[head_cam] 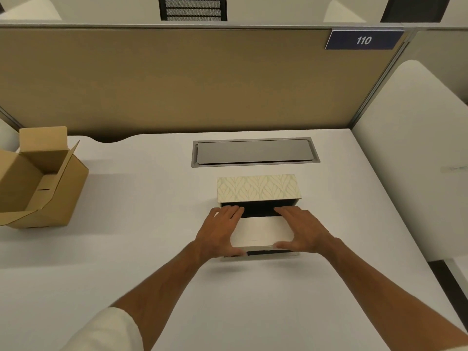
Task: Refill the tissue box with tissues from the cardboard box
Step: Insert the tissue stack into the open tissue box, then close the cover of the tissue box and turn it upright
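A cream tissue box (258,190) with a pale leaf pattern lies on its side in the middle of the white desk, its dark open side facing me. A white block of tissues (260,233) sits partly inside that opening. My left hand (220,231) grips the block's left end and my right hand (304,230) grips its right end, fingers reaching toward the opening. A flat cream lid panel (273,255) lies under the block's near edge. The brown cardboard box (43,178) stands open at the desk's far left; no tissues show inside it.
A grey cable-tray lid (254,152) is set into the desk (126,249) just behind the tissue box. A tan partition (177,84) with a "110" label (364,40) closes off the back. A white side panel (410,160) stands at the right.
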Demonstrator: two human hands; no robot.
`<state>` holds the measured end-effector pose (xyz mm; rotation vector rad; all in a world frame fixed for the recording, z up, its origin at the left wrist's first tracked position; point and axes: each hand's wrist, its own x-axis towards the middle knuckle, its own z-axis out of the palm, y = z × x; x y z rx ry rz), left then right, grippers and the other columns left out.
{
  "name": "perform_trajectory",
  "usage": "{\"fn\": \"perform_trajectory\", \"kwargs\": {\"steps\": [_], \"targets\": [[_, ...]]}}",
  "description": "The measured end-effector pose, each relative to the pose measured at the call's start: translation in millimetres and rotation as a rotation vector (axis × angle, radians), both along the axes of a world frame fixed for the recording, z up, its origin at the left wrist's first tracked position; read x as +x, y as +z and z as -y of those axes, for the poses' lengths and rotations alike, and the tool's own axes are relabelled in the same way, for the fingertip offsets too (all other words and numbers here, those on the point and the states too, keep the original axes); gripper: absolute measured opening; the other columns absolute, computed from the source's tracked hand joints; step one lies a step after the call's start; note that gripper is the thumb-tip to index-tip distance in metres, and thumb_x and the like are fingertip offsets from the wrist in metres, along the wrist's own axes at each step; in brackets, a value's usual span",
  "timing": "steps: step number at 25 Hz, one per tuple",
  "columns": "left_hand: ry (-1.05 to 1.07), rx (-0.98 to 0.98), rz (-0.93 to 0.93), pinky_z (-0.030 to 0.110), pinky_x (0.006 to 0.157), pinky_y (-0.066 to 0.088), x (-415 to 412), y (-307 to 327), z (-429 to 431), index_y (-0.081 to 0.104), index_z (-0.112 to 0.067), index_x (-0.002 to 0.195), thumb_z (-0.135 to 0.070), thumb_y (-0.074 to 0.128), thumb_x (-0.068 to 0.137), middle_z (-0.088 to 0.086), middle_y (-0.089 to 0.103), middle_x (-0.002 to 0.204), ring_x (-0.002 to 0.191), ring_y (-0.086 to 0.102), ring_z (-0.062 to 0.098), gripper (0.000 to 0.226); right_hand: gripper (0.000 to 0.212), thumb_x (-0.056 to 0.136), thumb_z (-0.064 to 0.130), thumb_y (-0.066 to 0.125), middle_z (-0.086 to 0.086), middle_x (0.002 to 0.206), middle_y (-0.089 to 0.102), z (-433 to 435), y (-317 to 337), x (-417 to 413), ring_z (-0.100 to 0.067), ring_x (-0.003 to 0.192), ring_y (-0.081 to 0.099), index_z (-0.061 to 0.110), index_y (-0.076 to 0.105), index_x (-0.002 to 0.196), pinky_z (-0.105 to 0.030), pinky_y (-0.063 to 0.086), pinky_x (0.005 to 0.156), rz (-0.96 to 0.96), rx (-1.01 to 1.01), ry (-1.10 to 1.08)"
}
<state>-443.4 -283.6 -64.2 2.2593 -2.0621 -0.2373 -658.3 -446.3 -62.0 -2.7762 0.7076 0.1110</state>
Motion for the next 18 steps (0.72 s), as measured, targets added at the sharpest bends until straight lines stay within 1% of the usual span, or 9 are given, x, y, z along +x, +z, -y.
{"fn": "perform_trajectory", "kwargs": {"steps": [1, 3, 4, 6, 8, 10, 14, 16, 18], "targets": [[0.010, -0.105, -0.009, 0.040, 0.106, 0.037, 3, 5, -1, 0.040, -0.014, 0.138, -0.075, 0.055, 0.071, 0.007, 0.050, 0.139, 0.125, 0.048, 0.024, 0.092, 0.085, 0.069, 0.075, 0.058, -0.003, 0.134, 0.055, 0, 3, -2, -0.021, 0.116, 0.055, 0.020, 0.044, 0.134, -0.032, 0.046, 0.093, 0.121, -0.043, -0.015], [0.157, -0.312, -0.129, 0.035, 0.090, 0.044, 12, 14, 3, 0.053, -0.011, 0.122, -0.065, 0.050, 0.082, 0.008, 0.061, 0.119, 0.105, 0.057, 0.024, 0.067, 0.065, 0.078, 0.069, 0.053, -0.005, 0.114, 0.061, 5, 7, -1, -0.019, 0.099, 0.057, 0.017, 0.055, 0.118, -0.029, 0.051, 0.078, 0.327, -0.122, -0.084], [0.294, -0.396, -0.231, 0.034, 0.086, 0.045, 16, 18, 8, 0.055, -0.008, 0.119, -0.054, 0.052, 0.088, 0.010, 0.062, 0.116, 0.102, 0.057, 0.024, 0.055, 0.056, 0.083, 0.060, 0.054, -0.008, 0.113, 0.060, 11, 9, 2, -0.021, 0.099, 0.055, 0.016, 0.056, 0.118, -0.028, 0.051, 0.076, 0.392, -0.129, -0.173], [0.601, -0.502, -0.420, 0.033, 0.088, 0.046, 24, 26, 21, 0.055, -0.003, 0.118, -0.033, 0.053, 0.094, 0.014, 0.059, 0.119, 0.107, 0.055, 0.026, 0.038, 0.045, 0.092, 0.040, 0.055, -0.015, 0.125, 0.054, 24, 12, 11, -0.027, 0.112, 0.051, 0.015, 0.052, 0.129, -0.030, 0.047, 0.082, 0.437, -0.076, -0.412], [0.811, -0.441, -0.612, 0.033, 0.088, 0.047, 30, 34, 35, 0.056, 0.000, 0.117, -0.022, 0.050, 0.097, 0.018, 0.060, 0.119, 0.110, 0.057, 0.029, 0.030, 0.045, 0.097, 0.031, 0.050, -0.018, 0.136, 0.049, 35, 13, 18, -0.031, 0.123, 0.047, 0.015, 0.047, 0.138, -0.036, 0.044, 0.094, 0.368, 0.074, -0.564], [0.908, -0.327, -0.793, 0.030, 0.084, 0.047, 34, 36, 44, 0.060, 0.004, 0.112, -0.016, 0.050, 0.097, 0.020, 0.065, 0.114, 0.106, 0.061, 0.032, 0.027, 0.043, 0.099, 0.026, 0.046, -0.019, 0.137, 0.052, 41, 13, 22, -0.032, 0.125, 0.049, 0.009, 0.046, 0.139, -0.036, 0.040, 0.102, 0.323, 0.208, -0.581], [0.961, -0.319, -0.847, 0.030, 0.090, 0.048, 29, 40, 43, 0.065, 0.004, 0.114, -0.010, 0.059, 0.092, 0.019, 0.067, 0.115, 0.106, 0.063, 0.030, 0.026, 0.043, 0.099, 0.022, 0.046, -0.020, 0.133, 0.058, 34, 18, 24, -0.033, 0.119, 0.056, 0.003, 0.046, 0.137, -0.036, 0.043, 0.099, 0.371, 0.280, -0.620], [0.992, -0.325, -0.880, 0.035, 0.089, 0.053, 28, 40, 38, 0.068, 0.003, 0.108, -0.014, 0.064, 0.089, 0.018, 0.069, 0.109, 0.100, 0.065, 0.030, 0.025, 0.038, 0.097, 0.022, 0.051, -0.020, 0.126, 0.063, 28, 21, 23, -0.033, 0.112, 0.061, 0.002, 0.053, 0.130, -0.033, 0.046, 0.092, 0.444, 0.295, -0.679], [1.034, -0.320, -0.942, 0.043, 0.089, 0.056, 28, 40, 32, 0.069, 0.001, 0.097, -0.020, 0.067, 0.087, 0.017, 0.071, 0.101, 0.093, 0.067, 0.031, 0.023, 0.032, 0.096, 0.024, 0.054, -0.019, 0.114, 0.068, 22, 27, 21, -0.033, 0.102, 0.065, 0.004, 0.057, 0.121, -0.030, 0.047, 0.081, 0.484, 0.302, -0.745]]}}
